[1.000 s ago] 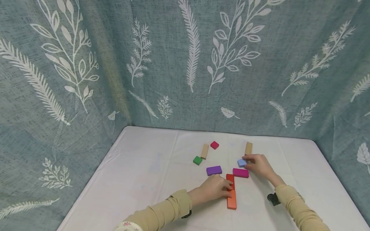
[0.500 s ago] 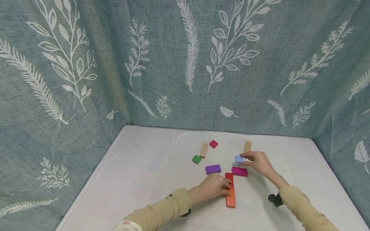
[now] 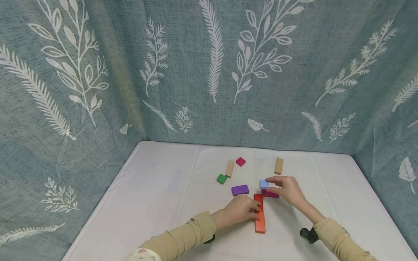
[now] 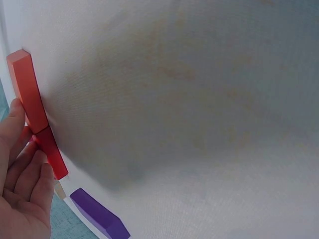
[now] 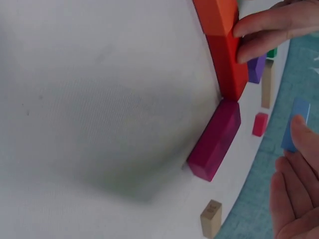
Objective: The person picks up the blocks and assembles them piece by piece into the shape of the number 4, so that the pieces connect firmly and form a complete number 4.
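My right hand [image 3: 289, 189] pinches a light blue block [image 3: 263, 184] between thumb and fingers. In the head view this block overlaps the left end of a magenta block [image 3: 273, 194]; in the right wrist view it shows against the curtain. A red block [image 3: 258, 198] and an orange block [image 3: 260, 224] lie end to end in a line. My left hand [image 3: 238, 210] rests its fingertips across their joint, thumb on the orange block [image 4: 28, 89], other fingers at the red block [image 4: 52, 152]. The magenta block [image 5: 215, 139] slants away from the red block's far end.
A purple block [image 3: 240, 190] lies left of the red one. Farther back are a green block [image 3: 221, 178], a crimson block [image 3: 240, 161] and two tan blocks, one left [image 3: 230, 169] and one right [image 3: 278, 166]. A patterned curtain [image 3: 196, 72] borders the white table [image 3: 163, 188].
My right hand has lifted the light blue block from beside the right tan block and carried it left, over the magenta block's end. My left hand keeps its place on the red and orange blocks.
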`<action>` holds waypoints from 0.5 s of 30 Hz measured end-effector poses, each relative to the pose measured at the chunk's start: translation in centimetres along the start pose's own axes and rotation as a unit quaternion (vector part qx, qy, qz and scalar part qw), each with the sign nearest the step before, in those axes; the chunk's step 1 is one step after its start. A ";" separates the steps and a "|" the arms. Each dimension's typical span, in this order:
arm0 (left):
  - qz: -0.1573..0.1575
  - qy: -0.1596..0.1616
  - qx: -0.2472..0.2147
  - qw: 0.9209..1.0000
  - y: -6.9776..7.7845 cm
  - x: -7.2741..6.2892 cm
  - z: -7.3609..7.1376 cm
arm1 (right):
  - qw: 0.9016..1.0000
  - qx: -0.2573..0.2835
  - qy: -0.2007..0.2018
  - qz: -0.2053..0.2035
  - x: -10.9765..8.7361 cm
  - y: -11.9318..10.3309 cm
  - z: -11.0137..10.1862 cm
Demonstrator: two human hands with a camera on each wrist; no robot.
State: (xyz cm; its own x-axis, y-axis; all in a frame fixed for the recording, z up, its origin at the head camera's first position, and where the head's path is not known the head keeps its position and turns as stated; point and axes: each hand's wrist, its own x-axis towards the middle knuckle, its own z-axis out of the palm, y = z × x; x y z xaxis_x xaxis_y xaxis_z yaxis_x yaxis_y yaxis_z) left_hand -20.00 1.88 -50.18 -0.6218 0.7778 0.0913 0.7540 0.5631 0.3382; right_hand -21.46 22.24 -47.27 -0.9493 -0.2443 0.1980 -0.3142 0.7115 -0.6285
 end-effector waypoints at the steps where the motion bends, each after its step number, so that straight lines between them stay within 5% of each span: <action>1: 0.002 0.001 0.000 1.000 0.0 0.0 0.0 | 1.000 0.002 0.002 -0.002 0.0 -0.2 0.1; 15: 0.006 0.005 0.016 1.000 0.0 -0.3 -0.3 | 1.000 -0.002 -0.005 -0.014 0.4 -0.8 2.2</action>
State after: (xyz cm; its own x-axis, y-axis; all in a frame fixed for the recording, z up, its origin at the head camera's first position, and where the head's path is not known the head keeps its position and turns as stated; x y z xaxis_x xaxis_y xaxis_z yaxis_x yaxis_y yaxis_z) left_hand -19.87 1.61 -49.89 -0.6152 0.7814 0.1043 0.7673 0.5631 0.3070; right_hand -21.50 20.13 -48.31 -0.9396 -0.2719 0.2079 -0.3416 0.7066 -0.6197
